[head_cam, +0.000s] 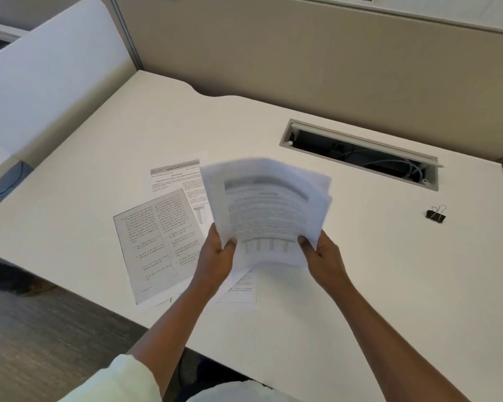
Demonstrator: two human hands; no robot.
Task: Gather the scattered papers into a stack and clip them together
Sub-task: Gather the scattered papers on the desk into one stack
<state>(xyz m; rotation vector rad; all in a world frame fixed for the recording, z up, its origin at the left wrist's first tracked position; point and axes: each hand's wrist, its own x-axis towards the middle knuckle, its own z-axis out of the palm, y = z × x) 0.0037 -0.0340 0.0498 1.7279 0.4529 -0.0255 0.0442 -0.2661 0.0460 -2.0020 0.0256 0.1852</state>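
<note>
A bundle of printed sheets [269, 207] is lifted above the white desk [360, 271], blurred by motion, its pages fanned at the top. My left hand [217, 256] grips its lower left corner and my right hand [324, 253] grips its lower right corner. On the desk to the left lies a two-column printed page [154, 245], tilted, overlapping another sheet [176, 177] behind it. A further sheet [241, 291] lies flat under my hands. A black binder clip [436, 213] rests alone at the right.
An open cable slot [363, 153] with wires cuts into the desk at the back right. Beige partition walls [302, 62] close the back and left. The desk's front edge runs diagonally at lower left, with grey carpet [41, 329] below.
</note>
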